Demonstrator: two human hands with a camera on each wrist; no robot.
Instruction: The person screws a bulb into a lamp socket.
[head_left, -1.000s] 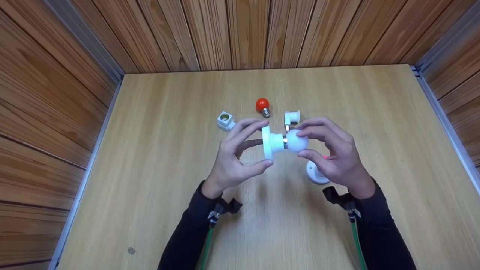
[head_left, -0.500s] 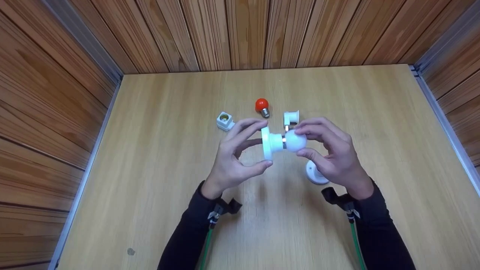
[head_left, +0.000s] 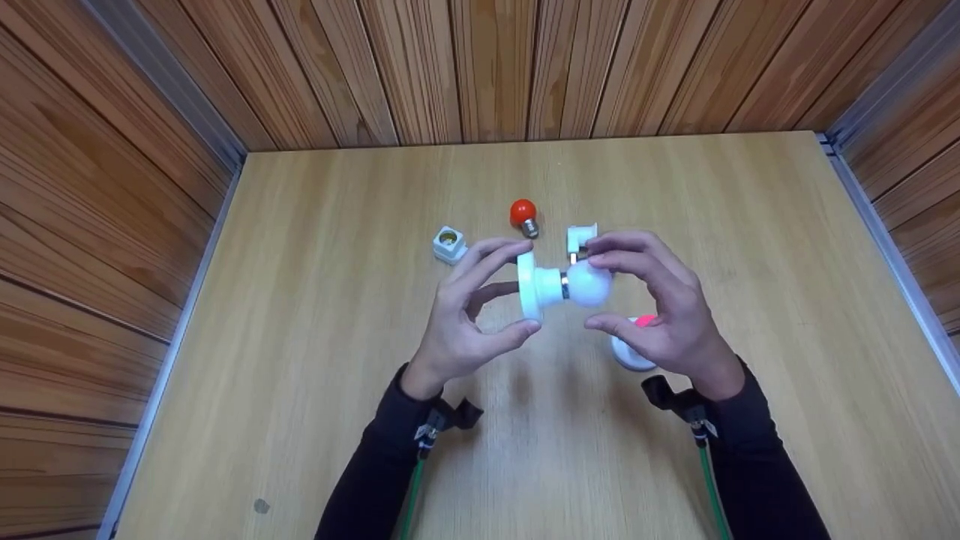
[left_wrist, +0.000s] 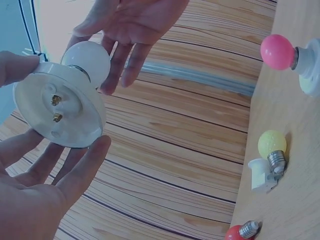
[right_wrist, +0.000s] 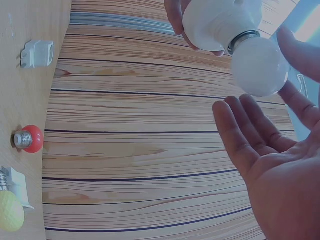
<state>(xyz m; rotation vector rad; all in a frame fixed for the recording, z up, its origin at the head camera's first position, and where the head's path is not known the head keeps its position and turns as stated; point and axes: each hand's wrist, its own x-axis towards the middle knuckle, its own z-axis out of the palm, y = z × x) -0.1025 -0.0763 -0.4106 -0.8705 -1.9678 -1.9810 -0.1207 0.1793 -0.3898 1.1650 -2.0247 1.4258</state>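
Observation:
My left hand [head_left: 463, 330] holds a white round lamp holder [head_left: 534, 286] by its rim, thumb below and fingers above. The holder lies on its side above the table, and its underside with two brass screws [left_wrist: 56, 117] faces the left wrist camera. A white light bulb [head_left: 589, 283] sits in the holder's socket, with a band of its metal base showing. My right hand [head_left: 679, 319] is spread around the bulb. Its thumb stands apart from the glass, and an upper fingertip overlaps the bulb's top edge in the head view.
On the table lie a red bulb [head_left: 523, 211], a square white socket [head_left: 448, 244] and a white elbow-shaped socket [head_left: 580, 236] beside a yellow bulb [left_wrist: 272, 143]. A pink bulb [left_wrist: 276, 52] in a round white holder [head_left: 630, 356] stands below my right hand. Wooden panels enclose the table.
My right thumb has come away from the white bulb and its fingers have spread. The holder and bulb have shifted slightly left in my left hand.

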